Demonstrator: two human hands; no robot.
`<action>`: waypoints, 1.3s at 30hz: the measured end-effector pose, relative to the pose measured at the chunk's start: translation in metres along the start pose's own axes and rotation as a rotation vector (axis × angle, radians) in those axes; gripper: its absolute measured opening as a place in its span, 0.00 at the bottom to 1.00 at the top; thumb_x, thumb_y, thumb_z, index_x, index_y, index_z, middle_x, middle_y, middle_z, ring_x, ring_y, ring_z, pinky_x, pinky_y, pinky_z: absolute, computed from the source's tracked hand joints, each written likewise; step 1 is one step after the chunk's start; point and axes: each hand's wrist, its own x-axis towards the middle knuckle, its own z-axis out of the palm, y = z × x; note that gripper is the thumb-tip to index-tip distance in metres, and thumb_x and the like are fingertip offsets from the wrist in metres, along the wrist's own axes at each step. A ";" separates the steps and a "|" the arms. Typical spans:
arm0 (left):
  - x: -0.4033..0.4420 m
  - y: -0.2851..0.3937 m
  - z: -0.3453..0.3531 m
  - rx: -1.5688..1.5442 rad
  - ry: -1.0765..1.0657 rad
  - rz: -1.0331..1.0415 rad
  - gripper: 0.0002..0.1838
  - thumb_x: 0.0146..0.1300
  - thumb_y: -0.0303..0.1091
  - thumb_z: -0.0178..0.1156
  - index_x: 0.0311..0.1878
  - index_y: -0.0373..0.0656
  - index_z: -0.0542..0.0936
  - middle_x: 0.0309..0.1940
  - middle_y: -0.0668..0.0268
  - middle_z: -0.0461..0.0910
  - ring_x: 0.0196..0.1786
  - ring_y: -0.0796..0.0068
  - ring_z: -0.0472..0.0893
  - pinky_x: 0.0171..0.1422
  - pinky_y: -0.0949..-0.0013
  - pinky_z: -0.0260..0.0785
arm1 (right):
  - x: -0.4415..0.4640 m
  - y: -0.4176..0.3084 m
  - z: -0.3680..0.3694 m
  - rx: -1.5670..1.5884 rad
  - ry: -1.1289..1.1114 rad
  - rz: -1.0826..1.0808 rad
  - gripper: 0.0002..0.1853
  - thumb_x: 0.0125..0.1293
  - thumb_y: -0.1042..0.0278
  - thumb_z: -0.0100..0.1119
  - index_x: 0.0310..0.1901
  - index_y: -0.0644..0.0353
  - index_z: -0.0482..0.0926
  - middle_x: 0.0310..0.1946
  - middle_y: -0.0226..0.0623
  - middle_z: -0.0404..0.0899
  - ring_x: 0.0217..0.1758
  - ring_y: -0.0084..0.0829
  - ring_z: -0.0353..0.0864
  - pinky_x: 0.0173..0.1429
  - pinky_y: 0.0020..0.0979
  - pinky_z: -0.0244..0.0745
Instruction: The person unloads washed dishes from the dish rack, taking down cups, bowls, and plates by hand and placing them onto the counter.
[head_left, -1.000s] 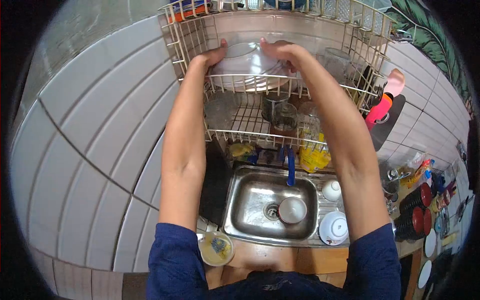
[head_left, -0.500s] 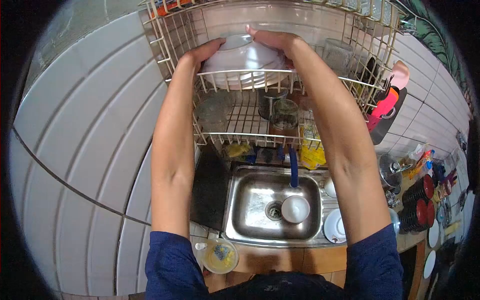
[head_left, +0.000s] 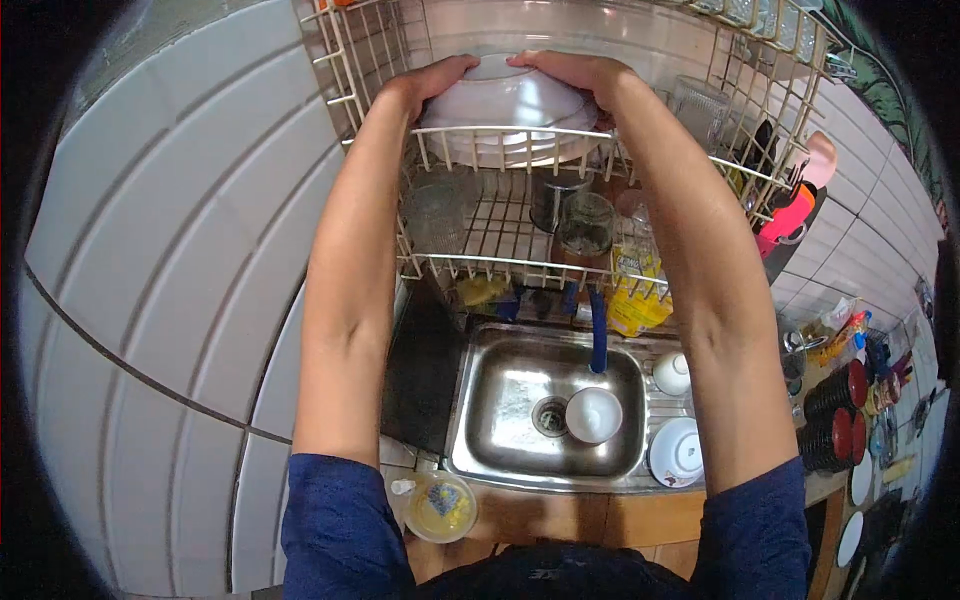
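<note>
A stack of white bowls (head_left: pixel 512 103) stands upside down on the upper shelf of the wire dish rack (head_left: pixel 515 132), with paler plate-like rims below it. My left hand (head_left: pixel 440 80) grips the stack's left side, its thumb by the raised base of the top bowl. On the opposite side, my right hand (head_left: pixel 578 76) curls round the stack, thumb at the same base. Most fingers of both hands are hidden behind the bowls. Right of the stack is a ribbed clear glass (head_left: pixel 698 108). Several glasses and a metal cup (head_left: pixel 552 198) sit on the shelf below.
Under the rack is a steel sink (head_left: pixel 500 455) with a white bowl (head_left: pixel 593 415) in it and a blue faucet spout (head_left: pixel 598 335) above. A white bowl (head_left: pixel 677 452) lies upside down on the drainboard. Pink and orange utensils (head_left: pixel 795 210) hang at right. A tub (head_left: pixel 440 507) stands in front.
My right thumb has come down onto the base of the top bowl. The whole view has shifted slightly, with rack and stack now a little further right; both hands stay at the stack.
</note>
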 end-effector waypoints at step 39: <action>0.023 -0.018 -0.014 -0.281 -0.048 -0.067 0.47 0.42 0.67 0.68 0.60 0.44 0.73 0.58 0.60 0.74 0.57 0.65 0.76 0.62 0.63 0.68 | 0.020 0.014 -0.006 -0.048 0.012 -0.094 0.40 0.51 0.34 0.58 0.59 0.56 0.73 0.60 0.48 0.70 0.60 0.41 0.71 0.63 0.40 0.64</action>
